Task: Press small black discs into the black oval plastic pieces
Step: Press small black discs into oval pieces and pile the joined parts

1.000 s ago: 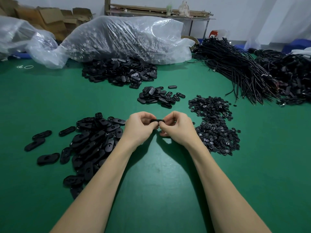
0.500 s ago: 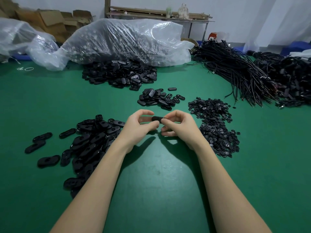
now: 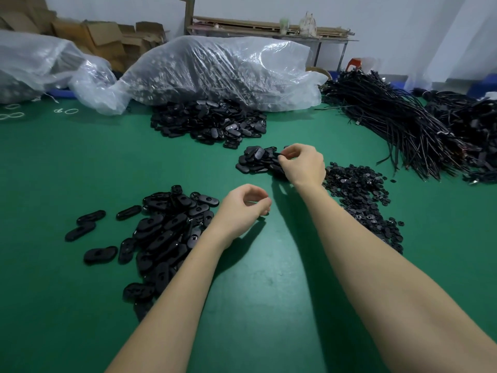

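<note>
A clear plastic bag [image 3: 223, 71] holds black parts, oval pieces spilling [image 3: 209, 125] before it. The right hand [image 3: 304, 164] pinches one oval piece [image 3: 278, 156] over the small pile [image 3: 255, 162]; the left hand [image 3: 242, 208] hangs loosely curled, empty, beside the near pile [image 3: 164, 232].

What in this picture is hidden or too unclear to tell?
- Head view: what the right hand is doing at the small pile of oval pieces; its curled fingers cover the contact.
- Whether the left hand holds a disc; anything between its fingertips is too small to see.
- Contents of the plastic bag: blurred by glare and wrinkles.
- The cable bundle: runs off the right edge.
</note>
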